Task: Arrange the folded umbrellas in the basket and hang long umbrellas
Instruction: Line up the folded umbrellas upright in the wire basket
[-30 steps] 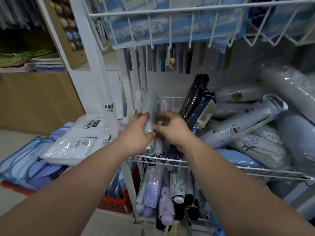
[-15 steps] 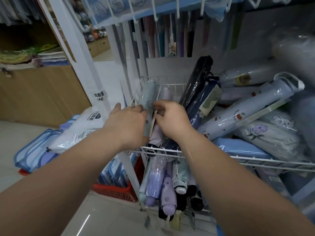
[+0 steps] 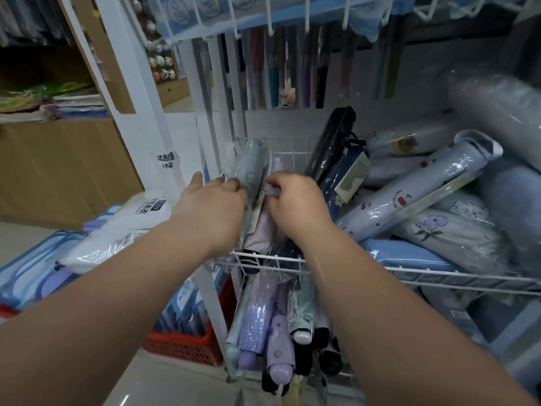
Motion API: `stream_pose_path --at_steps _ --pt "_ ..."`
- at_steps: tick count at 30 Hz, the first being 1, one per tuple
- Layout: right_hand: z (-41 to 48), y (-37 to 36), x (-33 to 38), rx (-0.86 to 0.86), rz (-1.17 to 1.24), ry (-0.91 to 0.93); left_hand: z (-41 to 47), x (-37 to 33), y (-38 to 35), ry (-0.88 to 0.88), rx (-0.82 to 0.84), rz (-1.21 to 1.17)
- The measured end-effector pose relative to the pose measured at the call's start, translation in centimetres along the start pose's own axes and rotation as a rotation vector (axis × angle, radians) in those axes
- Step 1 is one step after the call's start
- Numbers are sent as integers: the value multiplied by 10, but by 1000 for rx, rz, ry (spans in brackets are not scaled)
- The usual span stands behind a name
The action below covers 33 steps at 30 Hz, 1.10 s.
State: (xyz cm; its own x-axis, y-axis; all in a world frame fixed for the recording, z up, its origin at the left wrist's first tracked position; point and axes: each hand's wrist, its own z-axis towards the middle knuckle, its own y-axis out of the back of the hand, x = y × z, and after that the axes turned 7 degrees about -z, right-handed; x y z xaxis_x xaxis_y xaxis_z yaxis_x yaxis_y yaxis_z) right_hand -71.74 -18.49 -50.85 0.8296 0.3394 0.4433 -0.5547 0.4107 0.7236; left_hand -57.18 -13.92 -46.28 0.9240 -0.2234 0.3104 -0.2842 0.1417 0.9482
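A light blue folded umbrella in clear wrap stands tilted in the left corner of the white wire basket. My left hand holds its left side with curled fingers, thumb spread outward. From the other side, my right hand pinches the umbrella near a paper tag. A lilac folded umbrella lies just beneath. Navy umbrellas lean to the right, then a cherry-print one and a flower-print one. Long umbrellas hang behind the basket.
More folded umbrellas hang handle-down in the tier below. A white rack post rises at the left. Packaged raincoats sit on blue bags over a red crate. A wire shelf hangs overhead.
Both hands have pushed the light blue umbrella farther back into the basket's left corner. My left thumb has spread away from the wrap.
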Motion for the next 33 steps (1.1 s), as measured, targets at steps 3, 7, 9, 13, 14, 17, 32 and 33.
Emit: stream_pose_path --at_steps 3,7,9,13,14,17,32,33 --pt "0 4 0 -50 -12 -22 -5 -2 -12 -26 -96 -279" --pt "-2 28 -2 -201 -129 0 -10 -6 -20 -76 -196 -574" --pt "-6 50 -8 -190 -373 54 -10 -7 -18 -106 -213 -626" --pt "-10 99 -25 79 -862 111 -4 -14 -3 -142 -292 -697" --pt "-10 109 -29 155 -907 97 -1 -18 1 -146 -294 -758" --pt "-11 120 -37 382 -935 49 14 -39 9 -168 -175 -1062" --pt "1 123 -51 542 -718 92 43 -79 8 164 36 -1147" --pt "0 124 -53 549 -712 97 40 -84 9 190 50 -1159"
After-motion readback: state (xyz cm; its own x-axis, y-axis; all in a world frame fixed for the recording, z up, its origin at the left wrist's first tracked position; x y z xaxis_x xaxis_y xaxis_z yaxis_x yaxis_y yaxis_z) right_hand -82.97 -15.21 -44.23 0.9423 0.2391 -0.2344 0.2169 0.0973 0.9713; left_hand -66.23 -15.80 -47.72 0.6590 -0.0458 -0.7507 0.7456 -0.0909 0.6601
